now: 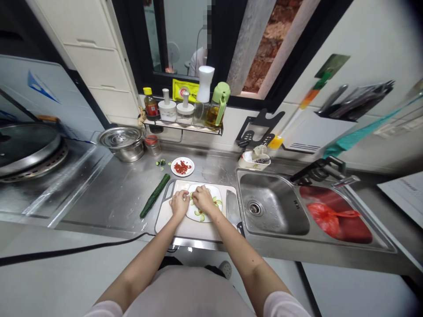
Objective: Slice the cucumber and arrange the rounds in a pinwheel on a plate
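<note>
A white plate [193,215] lies on the cutting board [201,232], with pale green cucumber slices [200,215] and small red pieces arranged on it. At the plate's left rim is my left hand [180,204], fingers curled together; what they hold, if anything, is too small to make out. My right hand [202,199] reaches over the plate's upper part with its fingers bent down and pinched, their tips partly hidden. A knife [232,206] rests on the board's right side. To the left lies a whole cucumber [154,196]. Behind the board stands a small white dish [174,172] of chopped red pieces.
Cucumber scraps [161,164] lie beside the dish. A lidded steel pot [127,147] and a red-lidded jar [152,145] stand at the back left. A seasoning rack [185,126] hangs behind. The sink [277,207] on the right has a red bag [325,219] in its second basin.
</note>
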`<move>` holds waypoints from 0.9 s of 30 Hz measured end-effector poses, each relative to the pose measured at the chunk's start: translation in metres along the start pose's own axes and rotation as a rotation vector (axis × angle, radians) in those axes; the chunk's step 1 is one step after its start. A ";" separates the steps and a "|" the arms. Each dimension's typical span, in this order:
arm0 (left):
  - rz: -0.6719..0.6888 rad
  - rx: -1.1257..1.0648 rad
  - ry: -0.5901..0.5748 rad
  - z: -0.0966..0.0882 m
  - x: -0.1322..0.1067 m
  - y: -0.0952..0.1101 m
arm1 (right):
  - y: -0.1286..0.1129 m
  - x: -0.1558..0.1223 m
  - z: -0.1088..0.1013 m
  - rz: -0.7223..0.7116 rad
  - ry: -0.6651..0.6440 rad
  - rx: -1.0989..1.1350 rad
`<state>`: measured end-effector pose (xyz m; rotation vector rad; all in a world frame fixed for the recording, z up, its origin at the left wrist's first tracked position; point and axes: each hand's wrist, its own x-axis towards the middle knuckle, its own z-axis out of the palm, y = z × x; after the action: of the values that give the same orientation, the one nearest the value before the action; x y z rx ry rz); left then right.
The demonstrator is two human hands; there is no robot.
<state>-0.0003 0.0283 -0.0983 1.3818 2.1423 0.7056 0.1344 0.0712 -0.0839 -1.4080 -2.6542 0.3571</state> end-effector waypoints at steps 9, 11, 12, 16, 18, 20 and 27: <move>0.013 0.036 -0.031 0.005 0.004 0.001 | 0.001 0.001 0.002 0.013 -0.005 0.023; 0.010 0.035 -0.034 0.006 0.004 0.001 | 0.001 0.001 0.002 0.017 -0.006 0.029; 0.011 0.036 -0.036 0.007 0.004 0.001 | 0.001 0.001 0.002 0.020 -0.007 0.033; 0.008 0.039 -0.037 0.007 0.005 0.000 | 0.002 -0.002 0.003 0.057 0.014 0.066; 0.005 0.038 -0.036 0.007 0.005 -0.001 | 0.004 -0.005 0.004 0.090 0.038 0.078; 0.004 0.039 -0.033 0.007 0.006 -0.001 | 0.005 -0.006 0.004 0.117 0.057 0.078; 0.016 0.043 -0.020 0.007 0.005 -0.001 | 0.005 -0.003 0.006 0.135 0.041 0.059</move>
<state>0.0021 0.0334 -0.1049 1.4243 2.1446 0.6528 0.1389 0.0708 -0.0912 -1.5625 -2.5024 0.4118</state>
